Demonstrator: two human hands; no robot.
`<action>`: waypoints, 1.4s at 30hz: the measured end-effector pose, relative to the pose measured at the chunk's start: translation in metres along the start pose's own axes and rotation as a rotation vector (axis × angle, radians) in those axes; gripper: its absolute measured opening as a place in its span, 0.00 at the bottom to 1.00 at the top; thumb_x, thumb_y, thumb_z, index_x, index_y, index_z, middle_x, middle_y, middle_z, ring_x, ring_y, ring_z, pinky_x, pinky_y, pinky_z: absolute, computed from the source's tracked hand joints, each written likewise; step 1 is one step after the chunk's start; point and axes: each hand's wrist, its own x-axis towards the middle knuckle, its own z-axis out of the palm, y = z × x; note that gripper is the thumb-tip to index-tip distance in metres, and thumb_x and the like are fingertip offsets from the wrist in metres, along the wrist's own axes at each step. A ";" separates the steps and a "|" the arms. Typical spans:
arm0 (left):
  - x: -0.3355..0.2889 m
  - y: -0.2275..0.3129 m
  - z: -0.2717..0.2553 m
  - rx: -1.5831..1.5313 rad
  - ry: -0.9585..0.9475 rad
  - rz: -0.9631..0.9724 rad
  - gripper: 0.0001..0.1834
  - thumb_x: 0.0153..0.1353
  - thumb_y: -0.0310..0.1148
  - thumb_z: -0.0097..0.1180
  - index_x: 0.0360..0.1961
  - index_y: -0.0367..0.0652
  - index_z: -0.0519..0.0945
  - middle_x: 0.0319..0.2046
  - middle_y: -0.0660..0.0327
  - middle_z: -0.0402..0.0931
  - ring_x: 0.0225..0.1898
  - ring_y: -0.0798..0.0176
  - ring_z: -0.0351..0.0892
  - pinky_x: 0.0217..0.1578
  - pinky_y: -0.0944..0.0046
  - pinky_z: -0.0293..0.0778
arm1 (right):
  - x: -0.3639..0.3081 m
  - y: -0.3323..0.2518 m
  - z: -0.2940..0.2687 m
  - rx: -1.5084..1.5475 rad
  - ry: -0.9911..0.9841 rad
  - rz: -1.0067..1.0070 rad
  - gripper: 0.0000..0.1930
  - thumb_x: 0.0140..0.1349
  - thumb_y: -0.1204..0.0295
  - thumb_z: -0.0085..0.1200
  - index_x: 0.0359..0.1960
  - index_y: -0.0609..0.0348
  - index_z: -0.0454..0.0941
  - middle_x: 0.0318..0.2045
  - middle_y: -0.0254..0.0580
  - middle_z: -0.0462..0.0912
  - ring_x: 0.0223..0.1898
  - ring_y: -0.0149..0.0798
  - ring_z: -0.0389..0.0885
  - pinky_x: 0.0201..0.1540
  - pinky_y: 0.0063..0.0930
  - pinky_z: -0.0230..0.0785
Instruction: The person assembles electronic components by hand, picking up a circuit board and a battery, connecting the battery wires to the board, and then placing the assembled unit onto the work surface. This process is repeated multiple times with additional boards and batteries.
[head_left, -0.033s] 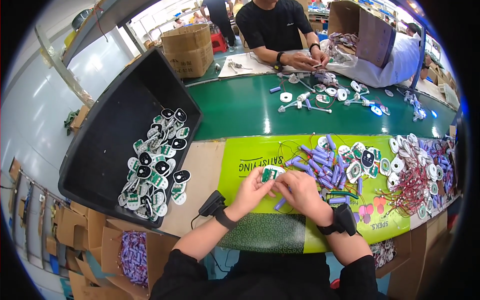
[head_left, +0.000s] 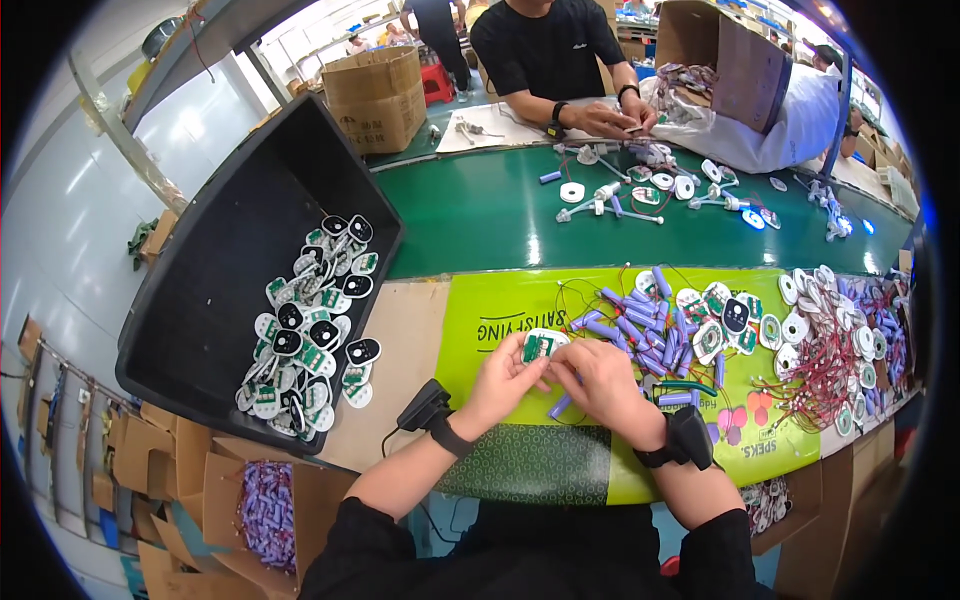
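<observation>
In front of me, above the yellow-green mat [head_left: 490,400], my left hand [head_left: 504,383] grips a white rounded housing with a green circuit board [head_left: 539,346] facing up. My right hand [head_left: 603,382] is closed, its thumb and fingertips pinched at the housing's right edge. Whatever they may hold is hidden. Just beyond and right of that hand lies a heap of purple cylindrical batteries [head_left: 655,330] with thin wires. Several more housings with boards [head_left: 712,340] rest beside the heap. A green-handled tool [head_left: 690,386] lies near my right wrist.
A black tub [head_left: 190,300] at left holds many board-fitted housings [head_left: 300,350]. White ring-shaped parts with red wires [head_left: 810,350] pile up at right. Across the green belt [head_left: 470,220], a co-worker's hands [head_left: 620,120] handle a small part. A carton of batteries [head_left: 266,510] stands below left.
</observation>
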 end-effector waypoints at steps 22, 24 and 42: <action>0.005 0.000 0.001 -0.234 -0.063 -0.101 0.16 0.68 0.28 0.38 0.55 0.35 0.63 0.50 0.55 0.70 0.47 0.62 0.75 0.44 0.60 0.78 | 0.001 0.012 0.004 -0.030 -0.017 0.008 0.04 0.53 0.77 0.54 0.29 0.59 0.72 0.24 0.43 0.75 0.26 0.47 0.76 0.28 0.36 0.67; 0.006 0.000 0.003 -0.223 -0.059 -0.092 0.16 0.67 0.27 0.40 0.55 0.35 0.63 0.49 0.56 0.71 0.46 0.62 0.75 0.43 0.62 0.78 | 0.000 0.012 0.004 -0.016 -0.024 0.055 0.04 0.54 0.76 0.54 0.29 0.59 0.72 0.24 0.43 0.76 0.26 0.48 0.77 0.27 0.36 0.67; 0.006 -0.010 0.009 -0.081 0.005 0.042 0.13 0.67 0.24 0.39 0.52 0.34 0.64 0.47 0.56 0.72 0.47 0.64 0.75 0.44 0.65 0.78 | -0.006 0.010 0.021 0.040 0.019 0.269 0.03 0.57 0.74 0.52 0.30 0.59 0.73 0.24 0.44 0.77 0.27 0.49 0.78 0.28 0.38 0.68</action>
